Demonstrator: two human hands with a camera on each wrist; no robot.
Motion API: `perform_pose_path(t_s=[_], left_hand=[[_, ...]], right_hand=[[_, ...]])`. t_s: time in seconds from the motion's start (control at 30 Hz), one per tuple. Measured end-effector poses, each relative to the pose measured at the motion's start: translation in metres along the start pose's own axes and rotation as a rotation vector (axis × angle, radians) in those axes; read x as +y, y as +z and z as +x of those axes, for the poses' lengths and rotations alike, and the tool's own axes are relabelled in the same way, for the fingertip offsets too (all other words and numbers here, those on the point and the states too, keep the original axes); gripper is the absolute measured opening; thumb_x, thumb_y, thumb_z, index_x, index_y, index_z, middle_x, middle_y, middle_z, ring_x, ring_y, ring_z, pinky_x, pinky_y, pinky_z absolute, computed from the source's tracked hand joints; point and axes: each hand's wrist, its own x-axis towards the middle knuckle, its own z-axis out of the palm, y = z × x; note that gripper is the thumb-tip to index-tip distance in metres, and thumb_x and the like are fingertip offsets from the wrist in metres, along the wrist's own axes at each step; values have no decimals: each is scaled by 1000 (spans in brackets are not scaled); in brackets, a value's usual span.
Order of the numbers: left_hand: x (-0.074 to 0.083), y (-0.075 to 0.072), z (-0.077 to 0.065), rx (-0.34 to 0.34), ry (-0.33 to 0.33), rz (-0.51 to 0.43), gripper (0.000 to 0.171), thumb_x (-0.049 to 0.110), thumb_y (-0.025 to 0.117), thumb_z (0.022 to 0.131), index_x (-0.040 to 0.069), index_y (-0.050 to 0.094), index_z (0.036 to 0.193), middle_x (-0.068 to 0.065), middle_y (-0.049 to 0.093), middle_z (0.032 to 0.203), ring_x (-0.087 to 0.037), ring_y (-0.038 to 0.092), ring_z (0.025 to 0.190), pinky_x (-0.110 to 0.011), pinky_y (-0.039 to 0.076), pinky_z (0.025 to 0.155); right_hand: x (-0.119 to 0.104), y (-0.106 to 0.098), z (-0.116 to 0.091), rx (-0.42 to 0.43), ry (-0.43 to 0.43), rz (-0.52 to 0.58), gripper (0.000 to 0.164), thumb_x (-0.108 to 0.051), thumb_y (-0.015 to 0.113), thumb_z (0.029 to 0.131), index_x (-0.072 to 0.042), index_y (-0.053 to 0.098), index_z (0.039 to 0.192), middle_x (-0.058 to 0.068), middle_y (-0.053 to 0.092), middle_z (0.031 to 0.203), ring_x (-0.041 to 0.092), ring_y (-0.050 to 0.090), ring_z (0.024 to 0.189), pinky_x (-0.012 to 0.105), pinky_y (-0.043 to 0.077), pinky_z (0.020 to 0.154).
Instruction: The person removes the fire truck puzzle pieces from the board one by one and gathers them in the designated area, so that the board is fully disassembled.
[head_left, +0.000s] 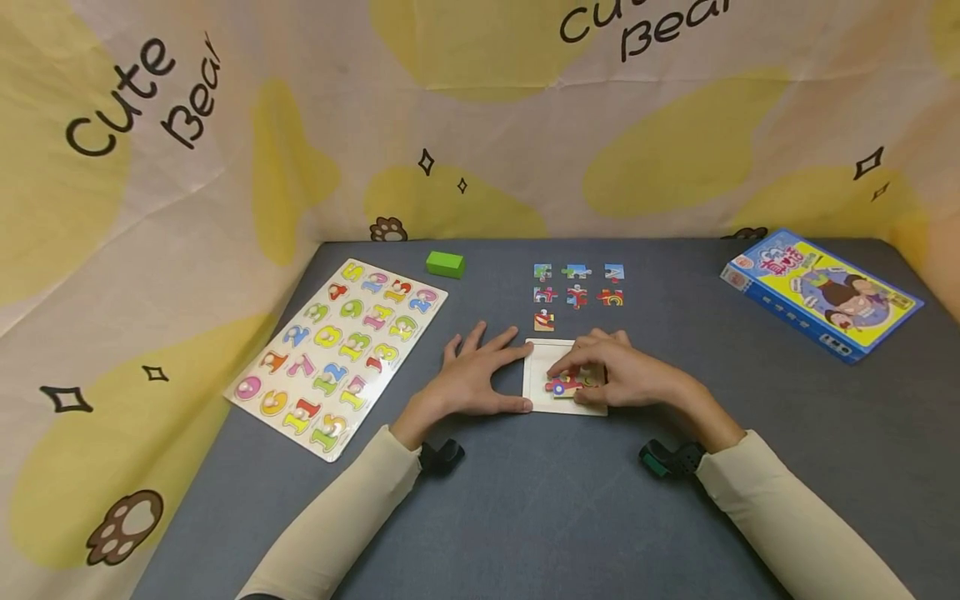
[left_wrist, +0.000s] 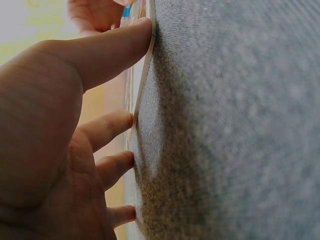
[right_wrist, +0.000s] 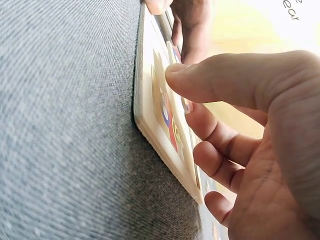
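A small white puzzle tray (head_left: 536,379) lies flat on the table. My left hand (head_left: 472,377) is spread beside it, thumb and forefinger touching its left edge; the left wrist view shows the thumb at the tray's rim (left_wrist: 144,77). Over the tray, my right hand (head_left: 630,371) pinches a colourful puzzle piece (head_left: 564,385) between thumb and fingers. In the right wrist view the thin piece (right_wrist: 176,82) is tilted above the tray, where a coloured picture (right_wrist: 167,115) shows in the recess. Fingers hide part of the piece.
Several loose jigsaw pieces (head_left: 577,296) lie in rows beyond the tray. To the left is a number board (head_left: 341,358), with a green block (head_left: 446,264) behind it. A blue and yellow box (head_left: 821,293) lies at the back right. Printed cloth (head_left: 510,125) encloses the table.
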Motion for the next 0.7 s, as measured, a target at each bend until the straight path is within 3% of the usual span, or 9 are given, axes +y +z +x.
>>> perform_pose_path(t_s=[0.7], left_hand=[[1,1,-1,6,5,5,85,60,75,84,36,39,157,4,21,171,-40,-1,160,-69,-1,121]], right_hand=[[19,-5,-3,95,49,38,39,-14,78,87,-24,74,124,-7,66,100,18,47,89,40,20,77]])
